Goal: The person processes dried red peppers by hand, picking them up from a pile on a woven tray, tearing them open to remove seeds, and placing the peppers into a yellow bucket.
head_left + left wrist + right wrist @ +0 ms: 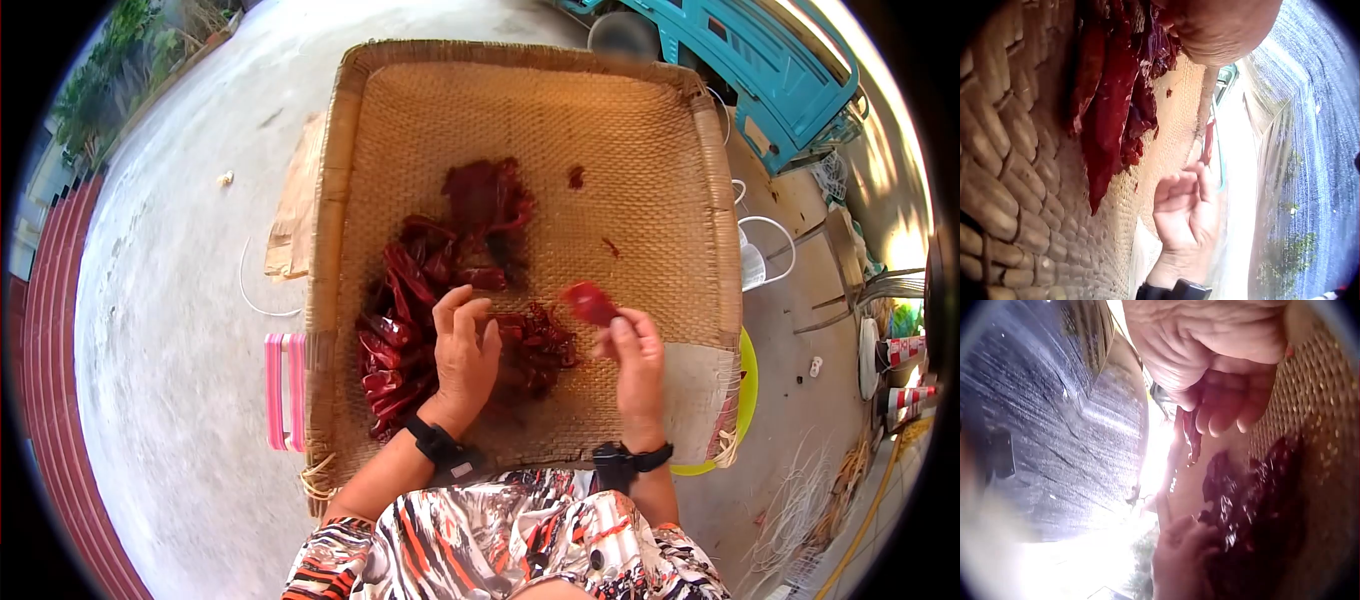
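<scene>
Nearest the body, two bare forearms reach forward from a patterned sleeve, each wrist wearing a black band. The left hand (pixel 462 350) lies palm down with its fingers bent over the near end of the heap of dried red chillies (pixel 440 290), its fingertips touching the pods; whether its grip has closed on any pod cannot be told, since the pods hide the fingertips. The right hand (pixel 632 360) is lifted just above the basket floor, wrist turned inward, fingers curled; its grip pinches a single chilli (pixel 590 300) between thumb and fingertips, the pod sticking out up and to the left, apart from the heap. The right wrist view shows that pod (pixel 1192 434) hanging from the curled fingers.

The chillies are wrinkled, glossy, dark red and flattened, long and pointed, tangled together in the middle of the basket. The woven basket tray (pixel 640 130) is broad, squarish and shallow, of tan plaited strips with a thick bound rim. A few red flakes lie loose on the weave further out. Beyond the rim lie a rough grey concrete floor (pixel 170 330) and a turquoise vehicle (pixel 760 60).
</scene>
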Motion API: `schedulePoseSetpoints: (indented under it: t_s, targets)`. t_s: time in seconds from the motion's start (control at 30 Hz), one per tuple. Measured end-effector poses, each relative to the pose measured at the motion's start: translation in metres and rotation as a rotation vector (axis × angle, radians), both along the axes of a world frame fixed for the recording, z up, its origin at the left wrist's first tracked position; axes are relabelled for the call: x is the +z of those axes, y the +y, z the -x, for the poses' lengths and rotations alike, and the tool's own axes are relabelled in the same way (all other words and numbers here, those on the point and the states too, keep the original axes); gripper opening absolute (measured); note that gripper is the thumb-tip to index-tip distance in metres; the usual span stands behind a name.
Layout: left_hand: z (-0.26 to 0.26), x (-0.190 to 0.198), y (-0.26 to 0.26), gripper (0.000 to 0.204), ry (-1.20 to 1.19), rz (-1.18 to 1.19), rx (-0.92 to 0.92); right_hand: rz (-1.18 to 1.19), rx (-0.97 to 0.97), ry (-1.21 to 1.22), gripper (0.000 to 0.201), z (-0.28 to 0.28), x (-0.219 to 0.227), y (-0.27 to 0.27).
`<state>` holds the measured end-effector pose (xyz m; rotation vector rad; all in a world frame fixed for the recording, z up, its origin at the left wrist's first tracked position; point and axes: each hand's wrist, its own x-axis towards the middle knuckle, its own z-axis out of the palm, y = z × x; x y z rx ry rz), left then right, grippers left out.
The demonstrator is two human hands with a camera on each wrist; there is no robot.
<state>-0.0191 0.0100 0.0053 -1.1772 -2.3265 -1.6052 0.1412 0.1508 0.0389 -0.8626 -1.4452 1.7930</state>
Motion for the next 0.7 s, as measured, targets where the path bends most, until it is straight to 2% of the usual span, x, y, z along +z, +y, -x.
schedulePoseSetpoints:
  t_s: [0.07, 0.13, 0.2, 0.23, 0.37, 0.47, 0.53, 0.63, 0.67, 0.7]
  targets:
    - [0.006, 0.002, 0.002, 0.037, 0.229, 0.101, 0.092, 0.151, -0.194, 0.19, 0.018, -0.022, 0.002, 0.017]
    - [0.006, -0.003, 0.002, 0.037, 0.232, 0.267, 0.077, 0.352, -0.302, 0.478, 0.02, -0.052, -0.001, 0.037]
    - [0.003, -0.002, 0.005, 0.036, 0.29, 0.387, 0.088, 0.441, -0.339, 0.678, 0.021, -0.089, -0.011, 0.06]
    - [0.004, -0.009, 0.004, 0.038, 0.242, 0.425, 0.06, 0.485, -0.357, 0.777, 0.022, -0.107, -0.017, 0.069]
    - [0.003, -0.007, 0.008, 0.041, 0.277, 0.488, 0.077, 0.475, -0.382, 0.995, 0.022, -0.158, -0.028, 0.09]
    - [0.003, -0.01, 0.01, 0.044, 0.295, 0.555, 0.088, 0.497, -0.567, 0.899, 0.022, -0.142, -0.002, 0.074]
    - [0.002, -0.011, 0.011, 0.045, 0.324, 0.588, 0.12, 0.477, -0.425, 0.777, 0.021, -0.134, -0.011, 0.072]
    - [0.002, -0.001, 0.008, 0.034, 0.381, 0.371, 0.112, 0.374, -0.293, 0.46, 0.018, -0.092, -0.005, 0.048]
    - [0.004, 0.001, 0.005, 0.029, 0.374, 0.27, 0.025, 0.328, -0.264, 0.334, 0.017, -0.071, 0.0, 0.035]
    - [0.006, 0.003, 0.001, 0.025, 0.366, 0.168, -0.064, 0.234, -0.139, 0.165, 0.017, -0.054, 0.003, 0.025]
